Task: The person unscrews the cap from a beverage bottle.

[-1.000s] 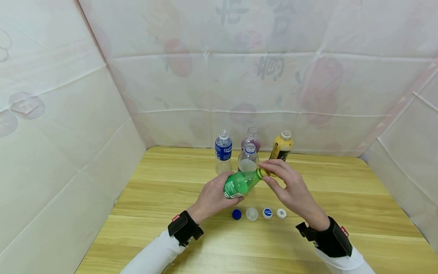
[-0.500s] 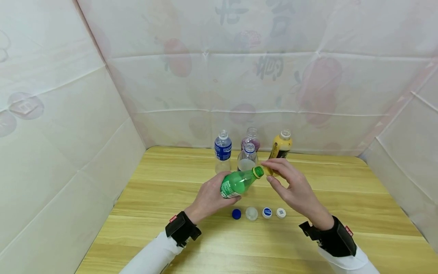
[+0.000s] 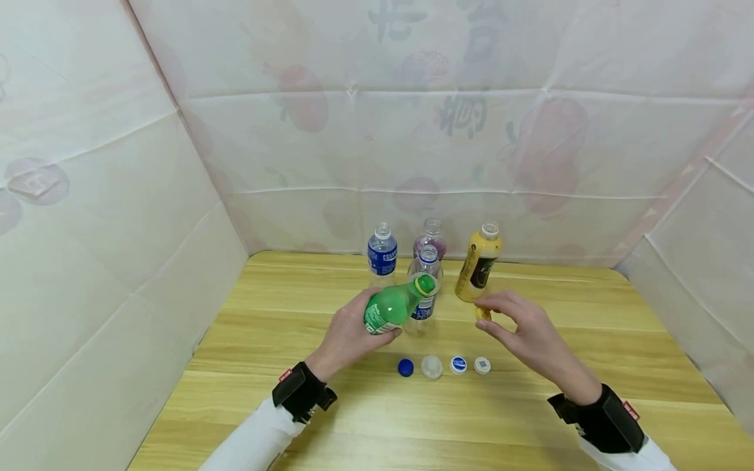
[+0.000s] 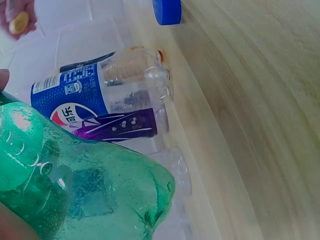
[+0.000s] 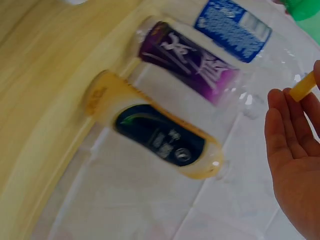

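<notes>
My left hand grips a green plastic bottle round its body. The bottle leans to the right, its neck uncapped; it fills the lower left of the left wrist view, where its green body looks see-through. Between thumb and fingertips, my right hand pinches a yellow bottle cap, held apart from the bottle, in front of the yellow bottle. In the right wrist view the cap shows edge-on at the fingertips.
Behind the hands stand uncapped bottles: one blue-labelled, one purple, one clear with a blue label, one yellow. Several caps lie in a row nearer me: blue, clear, blue-and-white, white. Cloth walls surround the table.
The yellow cap has come off the green bottle's neck. My right hand has carried it right and slightly nearer me, while my left hand has shifted the bottle left.
</notes>
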A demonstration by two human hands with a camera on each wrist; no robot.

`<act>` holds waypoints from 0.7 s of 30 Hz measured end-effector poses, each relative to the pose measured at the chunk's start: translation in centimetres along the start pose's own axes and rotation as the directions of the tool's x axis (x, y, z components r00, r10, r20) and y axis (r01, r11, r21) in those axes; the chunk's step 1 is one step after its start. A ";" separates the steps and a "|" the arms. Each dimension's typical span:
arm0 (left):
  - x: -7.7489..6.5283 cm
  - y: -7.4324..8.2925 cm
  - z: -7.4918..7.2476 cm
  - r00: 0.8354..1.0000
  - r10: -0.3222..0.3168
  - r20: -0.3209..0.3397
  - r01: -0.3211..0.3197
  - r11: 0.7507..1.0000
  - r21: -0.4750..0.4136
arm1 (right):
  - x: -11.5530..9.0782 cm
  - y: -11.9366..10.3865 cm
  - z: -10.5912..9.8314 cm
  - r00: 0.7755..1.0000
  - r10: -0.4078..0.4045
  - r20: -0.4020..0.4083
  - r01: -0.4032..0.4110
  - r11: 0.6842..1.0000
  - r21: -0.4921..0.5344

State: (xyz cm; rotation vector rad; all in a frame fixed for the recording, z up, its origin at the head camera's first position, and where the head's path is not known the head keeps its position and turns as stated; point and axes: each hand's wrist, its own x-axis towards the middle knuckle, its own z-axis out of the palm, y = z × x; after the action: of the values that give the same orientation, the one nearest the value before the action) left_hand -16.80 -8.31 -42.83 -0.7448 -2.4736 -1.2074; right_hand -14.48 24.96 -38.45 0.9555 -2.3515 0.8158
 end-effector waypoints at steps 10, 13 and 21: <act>-0.1 -0.2 -0.5 0.998 -0.059 -0.014 0.059 0.998 -0.017 | -2.4 1.6 0.1 0.992 0.023 0.128 -0.002 0.987 -0.161; -0.2 -0.2 -0.5 0.997 -0.066 -0.031 0.065 0.998 -0.027 | -3.1 2.0 0.3 0.977 0.052 0.207 -0.004 0.974 -0.228; -0.1 -0.1 -0.5 0.995 -0.086 -0.043 0.084 0.995 -0.062 | -4.7 3.1 0.9 0.901 0.157 0.404 -0.050 0.964 -0.263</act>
State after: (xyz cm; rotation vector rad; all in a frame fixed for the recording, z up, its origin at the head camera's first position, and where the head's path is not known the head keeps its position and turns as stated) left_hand -16.78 -8.78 -42.70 -0.6256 -2.4648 -1.3186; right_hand -13.89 28.24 -43.03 0.9805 -2.8144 0.3578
